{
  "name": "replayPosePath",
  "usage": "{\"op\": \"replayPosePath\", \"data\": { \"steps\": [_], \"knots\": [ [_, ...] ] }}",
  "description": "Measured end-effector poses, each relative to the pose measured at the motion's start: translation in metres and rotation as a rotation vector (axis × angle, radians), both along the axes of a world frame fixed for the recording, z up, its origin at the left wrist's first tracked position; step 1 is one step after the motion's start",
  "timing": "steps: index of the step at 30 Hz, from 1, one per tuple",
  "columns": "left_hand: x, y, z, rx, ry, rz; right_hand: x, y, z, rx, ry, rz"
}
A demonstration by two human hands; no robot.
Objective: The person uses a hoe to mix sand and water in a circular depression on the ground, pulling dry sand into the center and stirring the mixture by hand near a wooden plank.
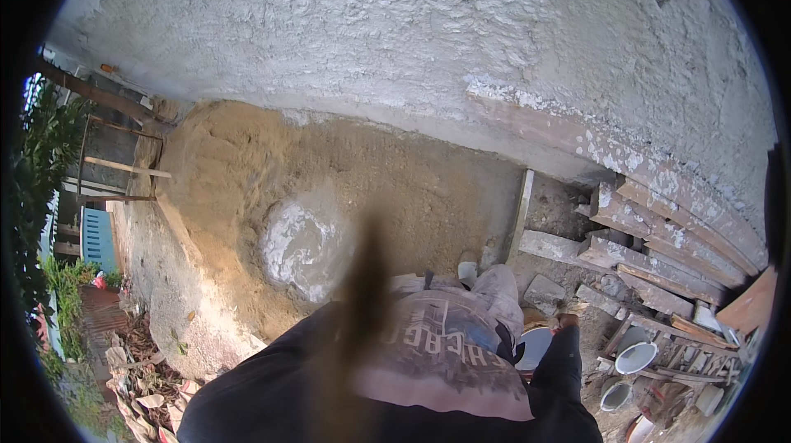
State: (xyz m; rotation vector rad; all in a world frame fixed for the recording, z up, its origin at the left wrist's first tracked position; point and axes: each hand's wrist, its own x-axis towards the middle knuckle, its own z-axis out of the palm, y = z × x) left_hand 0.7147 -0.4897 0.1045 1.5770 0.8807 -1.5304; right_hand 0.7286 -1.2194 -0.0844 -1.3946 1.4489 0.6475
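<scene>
My right hand [567, 321] shows small at the end of a dark sleeve, beside a round light-coloured bucket [535, 347] next to my leg. Its fingers are too small to make out, and I cannot tell whether it grips anything. My left arm [272, 369] comes in under a dark sleeve, but its hand is hidden behind my body and a blurred brown strip [367, 303] close to the camera. Ahead of me a heap of brown sand [222, 146] spreads along the wall, with a wet grey-white patch [305, 249] in a hollow.
A rough plastered wall [395, 31] rises in front. Stacked planks and beams [659, 237] lie to the right, near stone blocks [544, 293]. White buckets [636, 356] stand at lower right. A wooden frame [124, 167] and a pile of dry leaves [144, 385] are at left.
</scene>
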Motion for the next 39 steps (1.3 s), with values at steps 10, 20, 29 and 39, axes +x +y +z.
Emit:
{"op": "replayPosePath", "data": {
  "steps": [10, 20, 29, 39],
  "knots": [
    [0.071, -0.039, -0.04, -0.059, -0.068, 0.255, 0.162, -0.029, -0.066, -0.296, 0.184, 1.262],
    [0.211, -0.077, -0.04, -0.086, -0.211, 0.367, 0.578, 0.269, -0.023, -0.299, -1.011, 2.497],
    [0.193, -0.056, -0.039, -0.05, -0.135, 0.687, 0.67, 0.574, 0.114, 0.49, -0.627, 1.543],
    [0.213, -0.029, -0.079, -0.143, -0.06, 1.061, 0.736, 0.67, 0.047, 0.231, -0.229, 2.808]
  ]
}}
